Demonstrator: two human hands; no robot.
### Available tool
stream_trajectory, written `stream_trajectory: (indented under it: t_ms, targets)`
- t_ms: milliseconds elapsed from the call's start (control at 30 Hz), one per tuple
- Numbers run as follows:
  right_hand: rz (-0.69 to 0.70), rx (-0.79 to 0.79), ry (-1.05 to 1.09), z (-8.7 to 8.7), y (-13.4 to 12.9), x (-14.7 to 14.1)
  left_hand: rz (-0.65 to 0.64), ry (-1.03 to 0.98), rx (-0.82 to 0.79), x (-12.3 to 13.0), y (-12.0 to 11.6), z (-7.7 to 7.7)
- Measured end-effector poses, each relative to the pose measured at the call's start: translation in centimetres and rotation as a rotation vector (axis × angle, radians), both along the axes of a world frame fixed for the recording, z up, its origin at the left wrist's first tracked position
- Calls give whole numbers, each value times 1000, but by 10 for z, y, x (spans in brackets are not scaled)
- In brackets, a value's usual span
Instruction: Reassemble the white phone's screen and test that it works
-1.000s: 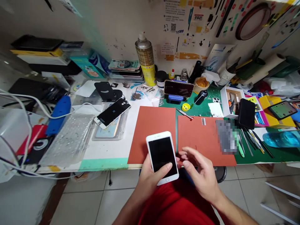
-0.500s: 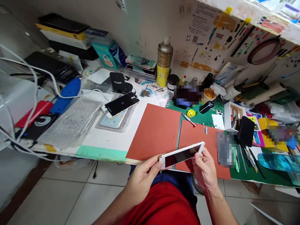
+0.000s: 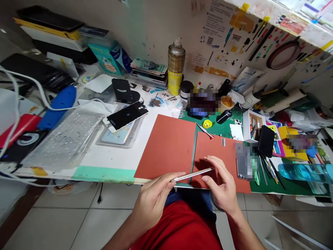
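A white smartphone (image 3: 193, 174) is held nearly edge-on above the front of the bench, so its screen is hidden. My left hand (image 3: 152, 196) grips its left end between thumb and fingers. My right hand (image 3: 224, 185) is open at the phone's right end, thumb and fingers spread apart around it. Beneath lie two reddish-brown mats (image 3: 169, 146), set side by side. On the right-hand mat, a small screwdriver (image 3: 204, 130) rests near the far edge, by a small metallic piece (image 3: 223, 142).
Left of the mats, a detached phone screen (image 3: 127, 116) lies on a bagged phone (image 3: 118, 134), near bubble wrap (image 3: 62, 139). A spray can (image 3: 175, 67) stands at the back. To the right are a white box (image 3: 253, 125), several tweezers (image 3: 270, 170) and a blue bottle (image 3: 304, 173).
The phone has tipped from showing its screen to nearly edge-on. My right hand has let go of its right end and spread its fingers. The view has shifted slightly right.
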State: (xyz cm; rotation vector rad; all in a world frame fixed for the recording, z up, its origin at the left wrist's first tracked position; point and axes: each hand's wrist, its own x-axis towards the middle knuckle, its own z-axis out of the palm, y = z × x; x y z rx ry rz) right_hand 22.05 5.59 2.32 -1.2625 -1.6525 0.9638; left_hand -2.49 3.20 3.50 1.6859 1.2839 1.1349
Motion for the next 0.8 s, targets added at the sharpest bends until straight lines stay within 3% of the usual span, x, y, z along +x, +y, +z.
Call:
stream_trajectory:
  t_ms: [67,200,800]
  targets:
    - [106,145,-151,17,3,-6,-16,46,36,1,-1,-1]
    - [243,241,-223,32,6,-17,-37,114,75,2,-2,-3]
    - [193,270,-184,32,6,-26,-42,180,130,2,-4,-3]
